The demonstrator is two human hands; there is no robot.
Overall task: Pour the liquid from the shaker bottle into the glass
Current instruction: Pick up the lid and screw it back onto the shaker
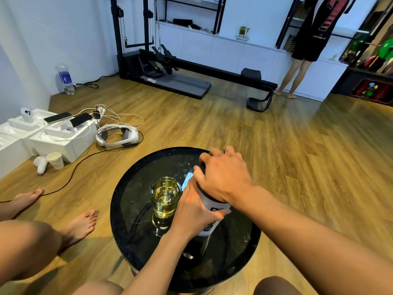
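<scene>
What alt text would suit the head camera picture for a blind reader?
A person's left hand grips a white shaker bottle while the right hand grips its top, beside a glass of yellow liquid on a round black table.

Round glossy black table (131,209) on the wood floor (297,156), just two things on it: white shaker (212,204) standing in the grip of left hand (191,211) and right hand (223,177), glass (165,196) of yellow liquid just left of that grip.
</scene>
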